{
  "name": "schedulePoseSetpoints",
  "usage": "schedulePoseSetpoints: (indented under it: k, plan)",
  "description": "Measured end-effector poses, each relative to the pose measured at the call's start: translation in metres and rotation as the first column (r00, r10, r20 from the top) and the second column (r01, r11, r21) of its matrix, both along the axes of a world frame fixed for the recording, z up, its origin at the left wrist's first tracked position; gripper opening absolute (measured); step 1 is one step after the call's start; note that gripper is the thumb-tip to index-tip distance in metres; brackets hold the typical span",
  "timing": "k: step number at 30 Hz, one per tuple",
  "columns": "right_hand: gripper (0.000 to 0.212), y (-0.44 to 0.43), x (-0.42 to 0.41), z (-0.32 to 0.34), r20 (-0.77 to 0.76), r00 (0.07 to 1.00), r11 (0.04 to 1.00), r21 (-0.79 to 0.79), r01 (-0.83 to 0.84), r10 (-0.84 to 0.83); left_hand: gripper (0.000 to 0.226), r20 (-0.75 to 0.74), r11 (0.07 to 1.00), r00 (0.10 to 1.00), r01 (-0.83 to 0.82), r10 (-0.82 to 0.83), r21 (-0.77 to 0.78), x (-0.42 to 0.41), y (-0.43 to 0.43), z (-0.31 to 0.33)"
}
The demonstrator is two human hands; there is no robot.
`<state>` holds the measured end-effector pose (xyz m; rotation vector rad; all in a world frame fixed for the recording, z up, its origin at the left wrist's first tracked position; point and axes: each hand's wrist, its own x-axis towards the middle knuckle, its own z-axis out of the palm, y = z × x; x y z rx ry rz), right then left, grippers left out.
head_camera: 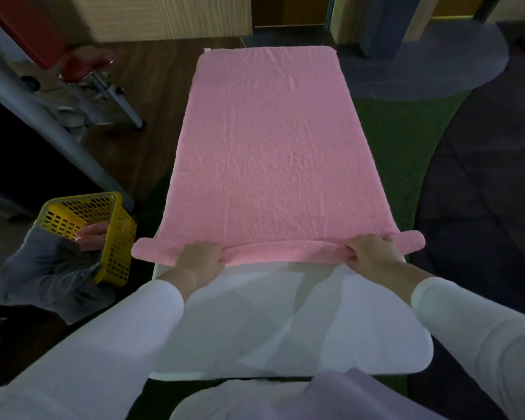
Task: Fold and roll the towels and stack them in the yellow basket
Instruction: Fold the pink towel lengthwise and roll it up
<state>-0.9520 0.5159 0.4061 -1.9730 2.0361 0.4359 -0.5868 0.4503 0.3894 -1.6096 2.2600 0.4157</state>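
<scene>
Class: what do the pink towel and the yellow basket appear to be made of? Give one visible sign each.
The pink towel looks like terry cloth: matt, nubbly pile. The yellow basket seems moulded plastic: smooth rigid walls pierced with even slots.

Your white table (285,313) runs long and narrow away from you. Its bare top shows on your side of the grip, from your hands back toward your body, ending in rounded near corners. The pink towel (270,147) lies directly on it. Beyond your grip it is spread flat out to the table's far end and covers the top from side to side. Right at the grip, where your left hand (199,257) and right hand (372,250) hold it, the towel's near edge forms a low roll lying across the table. Outboard of each hand, the roll's ends stick out past the table's long edges.
</scene>
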Motion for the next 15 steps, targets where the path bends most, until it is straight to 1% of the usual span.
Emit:
schedulePoseSetpoints:
  k: [2, 3, 4, 5, 6, 7, 8, 9, 10, 11, 12, 13, 15]
  plan:
    - [0.014, -0.007, -0.002, 0.013, 0.033, 0.999, 0.980, 0.197, 0.000, -0.007, 0.037, -0.015, 0.963, 0.997, -0.068, 0.075, 0.259, 0.003, -0.011, 0.007]
    - [0.016, -0.010, -0.004, 0.019, 0.005, 1.000, 0.969, 0.247, -0.008, 0.007, 0.037, -0.006, 0.958, 0.997, -0.072, 0.077, 0.278, 0.005, -0.014, 0.011]
    - [0.020, -0.012, -0.007, 0.022, -0.037, 0.999, 0.975, 0.224, -0.010, 0.019, 0.035, -0.003, 0.979, 0.997, -0.071, 0.073, 0.192, 0.008, -0.017, 0.013]
    - [0.025, -0.014, -0.009, 0.023, -0.082, 0.996, 0.991, 0.134, -0.008, 0.019, 0.032, -0.015, 0.997, 0.997, -0.079, 0.079, 0.020, 0.010, -0.017, 0.015]
    - [0.031, -0.015, -0.011, 0.021, -0.096, 0.995, 1.000, 0.015, 0.008, -0.007, 0.027, -0.059, 0.982, 0.993, -0.106, 0.098, -0.156, 0.011, -0.015, 0.015]
    - [0.034, -0.014, -0.013, 0.017, -0.055, 0.997, 0.996, -0.078, 0.045, -0.049, 0.021, -0.154, 0.957, 0.982, -0.147, 0.111, -0.252, 0.010, -0.012, 0.014]
    - [0.035, -0.012, -0.012, 0.014, 0.013, 0.997, 0.991, -0.111, 0.078, -0.077, 0.018, -0.260, 0.952, 0.959, -0.176, 0.109, -0.251, 0.009, -0.006, 0.012]
    - [0.037, -0.009, -0.010, 0.011, 0.063, 0.995, 0.993, -0.083, 0.080, -0.075, 0.022, -0.313, 0.970, 0.945, -0.155, 0.091, -0.187, 0.007, -0.001, 0.008]
    - [0.041, -0.005, -0.009, 0.006, 0.073, 0.996, 0.998, -0.042, 0.054, -0.051, 0.030, -0.308, 0.988, 0.950, -0.096, 0.054, -0.121, 0.006, 0.004, 0.002]
    - [0.046, -0.001, -0.007, 0.003, 0.054, 0.998, 0.999, -0.013, 0.031, -0.030, 0.041, -0.257, 0.997, 0.966, -0.041, 0.022, -0.070, 0.006, 0.010, -0.005]
    - [0.048, 0.002, -0.006, 0.000, 0.023, 1.000, 1.000, -0.010, 0.019, -0.019, 0.051, -0.191, 0.998, 0.981, -0.015, 0.005, -0.054, 0.006, 0.015, -0.010]
    - [0.047, 0.005, -0.004, 0.000, -0.008, 1.000, 0.999, -0.027, 0.018, -0.018, 0.054, -0.148, 0.997, 0.989, -0.016, 0.004, -0.079, 0.006, 0.018, -0.013]
    - [0.038, 0.006, -0.003, 0.000, -0.060, 0.998, 0.998, -0.061, 0.027, -0.031, 0.048, -0.089, 0.986, 0.996, -0.019, 0.005, -0.164, 0.005, 0.017, -0.014]
